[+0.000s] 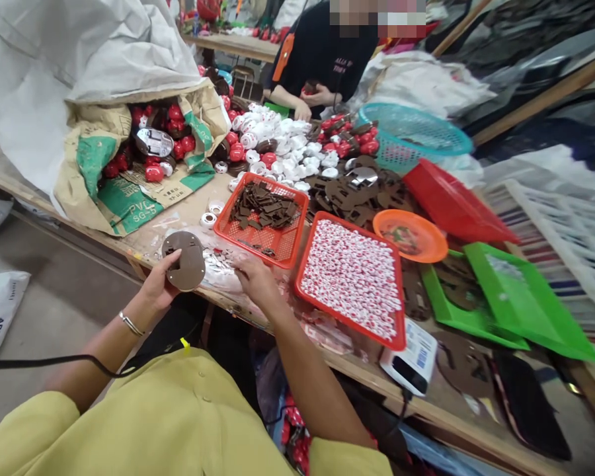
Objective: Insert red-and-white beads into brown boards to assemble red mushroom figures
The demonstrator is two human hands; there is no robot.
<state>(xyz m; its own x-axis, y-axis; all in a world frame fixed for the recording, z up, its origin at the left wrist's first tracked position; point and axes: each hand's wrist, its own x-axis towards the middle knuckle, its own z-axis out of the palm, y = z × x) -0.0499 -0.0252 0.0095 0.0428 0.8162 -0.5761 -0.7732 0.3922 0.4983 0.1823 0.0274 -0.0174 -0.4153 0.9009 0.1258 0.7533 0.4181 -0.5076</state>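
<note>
My left hand [159, 283] is closed on the rim of a round brown plastic base plate [191, 264] with a slot cut in its upper part, holding it up at the table's front edge. My right hand [258, 281] reaches down to a scatter of small shiny silver pieces [218, 260] on the table. Its fingers are curled together at the right end of that scatter, and whatever is between them is too small to make out. Just beyond it stands an orange-red basket [221, 228] of small brown plastic parts.
A red tray [305, 291] of small red-and-white pieces sits to the right, near an orange plate [439, 246], green trays [530, 291] and a white device [416, 354]. White and red parts [287, 149] heap behind. An open sack [123, 205] lies left. Across the table sits another person [322, 59].
</note>
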